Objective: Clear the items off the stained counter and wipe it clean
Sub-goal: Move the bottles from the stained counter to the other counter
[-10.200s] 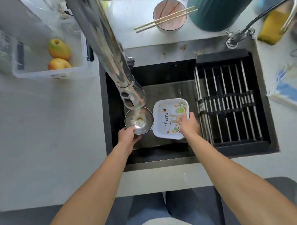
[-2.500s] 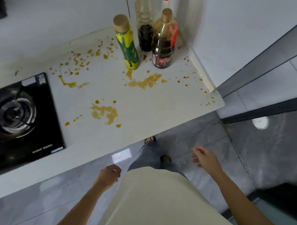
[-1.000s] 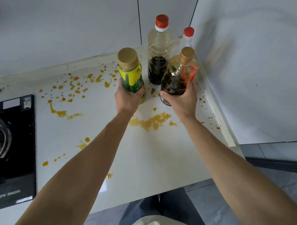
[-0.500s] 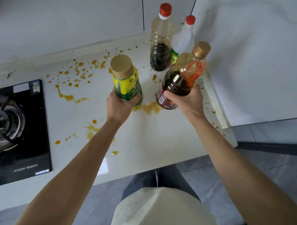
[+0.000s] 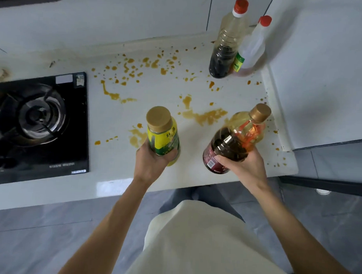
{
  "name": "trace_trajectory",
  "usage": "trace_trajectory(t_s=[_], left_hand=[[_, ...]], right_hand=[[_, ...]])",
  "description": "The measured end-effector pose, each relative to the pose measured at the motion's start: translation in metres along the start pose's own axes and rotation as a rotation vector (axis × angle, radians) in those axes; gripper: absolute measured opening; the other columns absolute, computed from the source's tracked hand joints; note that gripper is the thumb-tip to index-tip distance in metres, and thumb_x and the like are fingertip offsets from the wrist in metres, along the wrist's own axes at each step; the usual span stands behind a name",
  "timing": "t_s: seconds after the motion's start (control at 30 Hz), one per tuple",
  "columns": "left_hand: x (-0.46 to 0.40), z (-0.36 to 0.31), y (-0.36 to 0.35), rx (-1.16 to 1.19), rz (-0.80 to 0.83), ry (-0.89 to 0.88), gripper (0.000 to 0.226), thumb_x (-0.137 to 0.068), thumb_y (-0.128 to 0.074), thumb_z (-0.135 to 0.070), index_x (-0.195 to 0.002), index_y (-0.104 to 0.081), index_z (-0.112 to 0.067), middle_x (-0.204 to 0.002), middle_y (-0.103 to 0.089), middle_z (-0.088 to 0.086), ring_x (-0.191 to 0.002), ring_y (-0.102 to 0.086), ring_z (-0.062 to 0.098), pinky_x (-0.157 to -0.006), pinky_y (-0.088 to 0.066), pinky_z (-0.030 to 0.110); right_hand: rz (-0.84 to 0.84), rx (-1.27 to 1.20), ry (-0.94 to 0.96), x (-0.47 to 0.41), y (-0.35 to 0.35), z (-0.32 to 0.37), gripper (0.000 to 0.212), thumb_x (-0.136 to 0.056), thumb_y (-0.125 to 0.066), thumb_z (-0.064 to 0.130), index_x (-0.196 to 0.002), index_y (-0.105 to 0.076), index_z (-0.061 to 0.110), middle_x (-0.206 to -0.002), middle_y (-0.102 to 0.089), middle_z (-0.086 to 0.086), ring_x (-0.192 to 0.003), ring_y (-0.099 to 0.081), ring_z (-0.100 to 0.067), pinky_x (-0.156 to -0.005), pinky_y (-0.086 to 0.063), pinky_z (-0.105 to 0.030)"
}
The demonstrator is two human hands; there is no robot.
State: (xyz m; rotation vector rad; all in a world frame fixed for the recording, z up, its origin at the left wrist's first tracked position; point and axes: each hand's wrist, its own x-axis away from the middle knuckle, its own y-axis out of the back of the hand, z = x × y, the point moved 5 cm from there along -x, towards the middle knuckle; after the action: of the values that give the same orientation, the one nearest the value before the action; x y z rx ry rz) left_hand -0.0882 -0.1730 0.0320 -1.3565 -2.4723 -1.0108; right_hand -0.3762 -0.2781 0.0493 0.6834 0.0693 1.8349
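Bottles could slip: left hand (image 5: 152,160) clamps the yellow bottle (image 5: 163,136), right hand (image 5: 239,164) the tilted brown bottle (image 5: 231,142), mid-frame above the stained desk (image 5: 119,122), whose sauce might grease either grip.

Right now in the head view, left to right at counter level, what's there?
Gas burner → yellow-labelled bottle held by the left hand → dark sauce bottle held by the right hand. Behind them, the red-capped dark bottle → white squeeze bottle.
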Motion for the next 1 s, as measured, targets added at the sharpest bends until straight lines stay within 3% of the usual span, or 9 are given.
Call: trace_trajectory(t_s=[0.13,0.37,0.5,0.67,0.8,0.9,1.0], left_hand=[[0.026,0.015,0.012,0.038,-0.083,0.050,0.058,-0.064,-0.090,-0.046,-0.114,-0.070,-0.024,-0.095,-0.076,-0.020,-0.086,-0.073,0.000,-0.074,-0.063,0.028],[0.098,0.054,0.024,0.140,-0.279,0.188,0.047,-0.067,-0.093,-0.041,-0.106,-0.070,-0.029,-0.094,-0.077,-0.014,-0.086,-0.074,0.006,-0.074,-0.060,0.032],[0.157,0.094,0.027,0.224,-0.376,0.290,0.046,-0.058,-0.087,-0.052,-0.098,-0.074,-0.032,-0.088,-0.079,-0.015,-0.080,-0.074,0.002,-0.070,-0.060,0.033],[0.239,0.158,0.018,0.280,-0.511,0.448,0.060,-0.053,-0.082,-0.060,-0.100,-0.074,-0.026,-0.084,-0.078,-0.013,-0.075,-0.073,0.006,-0.066,-0.057,0.033],[0.310,0.205,0.003,0.332,-0.613,0.570,0.059,-0.055,-0.080,-0.060,-0.104,-0.070,-0.030,-0.086,-0.072,-0.036,-0.078,-0.068,-0.011,-0.063,-0.050,0.021],[0.360,0.236,-0.010,0.364,-0.660,0.643,0.046,-0.061,-0.084,-0.053,-0.101,-0.064,-0.041,-0.090,-0.070,-0.039,-0.083,-0.067,-0.014,-0.065,-0.050,0.024],[0.405,0.264,-0.022,0.395,-0.705,0.721,0.042,-0.065,-0.086,-0.047,-0.098,-0.061,-0.050,-0.088,-0.074,-0.028,-0.084,-0.070,-0.005,-0.065,-0.050,0.024]], right_hand=[[0.073,0.051,-0.023,0.013,0.006,-0.010,0.073,-0.057,-0.093,0.051,-0.124,-0.066,0.035,-0.111,-0.076,0.018,-0.106,-0.067,0.006,-0.093,-0.052,-0.023],[0.246,0.191,0.053,0.018,0.011,-0.012,0.078,-0.057,-0.092,0.056,-0.127,-0.065,0.034,-0.118,-0.073,0.016,-0.112,-0.065,0.001,-0.098,-0.049,-0.026],[0.349,0.257,0.103,0.023,-0.001,-0.009,0.078,-0.052,-0.089,0.060,-0.123,-0.061,0.041,-0.115,-0.070,0.023,-0.106,-0.061,0.014,-0.088,-0.046,-0.016],[0.512,0.338,0.191,0.033,-0.036,-0.003,0.081,-0.051,-0.091,0.060,-0.123,-0.062,0.040,-0.114,-0.072,0.023,-0.104,-0.065,0.012,-0.088,-0.051,-0.017],[0.668,0.418,0.266,0.050,-0.079,0.002,0.082,-0.053,-0.093,0.054,-0.126,-0.064,0.033,-0.117,-0.074,0.016,-0.107,-0.070,-0.001,-0.092,-0.057,-0.026],[0.771,0.469,0.321,0.069,-0.114,0.007,0.079,-0.052,-0.093,0.053,-0.124,-0.064,0.035,-0.112,-0.074,0.020,-0.101,-0.068,0.008,-0.081,-0.055,-0.011],[0.851,0.520,0.369,0.090,-0.150,0.008,0.076,-0.054,-0.095,0.051,-0.122,-0.065,0.037,-0.111,-0.074,0.022,-0.100,-0.067,0.012,-0.075,-0.052,-0.004]])
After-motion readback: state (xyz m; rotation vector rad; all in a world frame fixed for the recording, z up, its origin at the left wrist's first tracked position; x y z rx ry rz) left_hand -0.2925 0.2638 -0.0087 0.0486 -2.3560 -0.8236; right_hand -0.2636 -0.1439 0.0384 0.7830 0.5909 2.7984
